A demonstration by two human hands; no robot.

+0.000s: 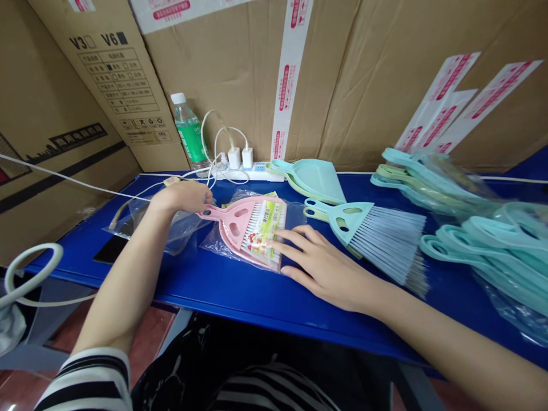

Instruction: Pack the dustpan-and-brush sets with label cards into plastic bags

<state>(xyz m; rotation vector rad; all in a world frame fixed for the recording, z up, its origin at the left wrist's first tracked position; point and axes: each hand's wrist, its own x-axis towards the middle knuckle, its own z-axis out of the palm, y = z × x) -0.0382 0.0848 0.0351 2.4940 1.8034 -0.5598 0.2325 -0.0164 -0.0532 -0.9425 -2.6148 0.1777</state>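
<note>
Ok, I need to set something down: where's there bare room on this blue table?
The widest bare strip of the blue table runs along its front edge, between the left forearm and right hand, below the bagged pink dustpan. A smaller patch lies right of the teal brush. The right end is crowded with stacked teal dustpans.

Pink dustpan, white-bristled brush nested inside, lying flat in clear plastic bag

Lettering on printed card (too small)
</note>
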